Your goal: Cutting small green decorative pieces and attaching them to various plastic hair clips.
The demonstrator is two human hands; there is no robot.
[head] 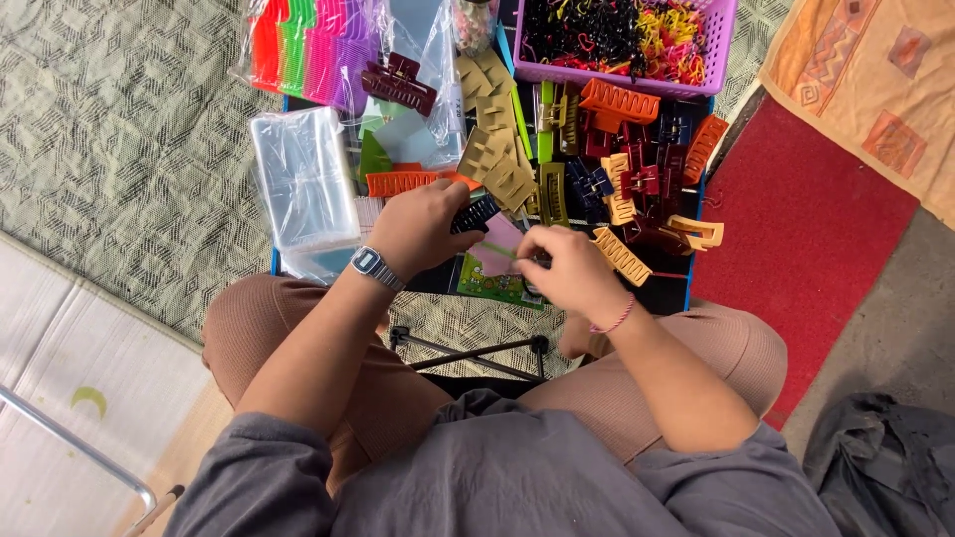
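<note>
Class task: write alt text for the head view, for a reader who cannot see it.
A seated person's left hand grips a black hair claw clip while the right hand pinches something small beside it. Ahead lie a pile of coloured claw clips, clear plastic bags and a purple basket.

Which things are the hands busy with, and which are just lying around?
In use:
left hand
right hand
dark plastic hair claw clip
pink paper card

Lying about:
pile of coloured plastic claw clips
purple plastic basket
stack of clear plastic bags
red mat
</note>
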